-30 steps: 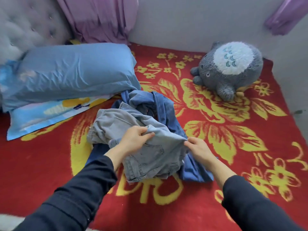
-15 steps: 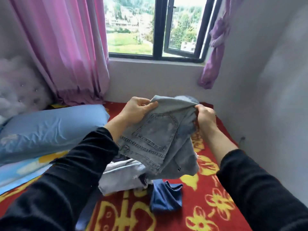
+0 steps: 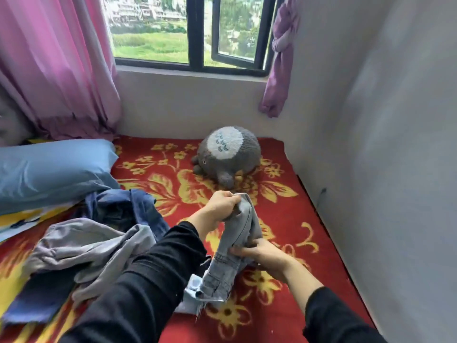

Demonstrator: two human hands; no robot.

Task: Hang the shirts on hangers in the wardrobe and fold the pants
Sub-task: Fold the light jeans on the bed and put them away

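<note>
A pair of light grey denim pants (image 3: 222, 271) hangs bunched above the red flowered bedspread (image 3: 291, 219). My left hand (image 3: 221, 205) grips its upper end in a fist. My right hand (image 3: 263, 252) holds the fabric lower down, fingers curled round it. The frayed lower end droops toward the bed. To the left lies a heap of other clothes: a pale grey garment (image 3: 84, 243) on top and dark blue denim (image 3: 123, 209) under and behind it.
A blue pillow (image 3: 52, 169) lies at the left over a patterned one. A grey plush toy (image 3: 228, 154) sits near the window wall. Pink curtains (image 3: 57, 65) hang at the left, a white wall closes the right side.
The grey denim pants came off the clothes heap, were held up spread between both hands, and are now lower and bunched to the right, my right hand below the left.
</note>
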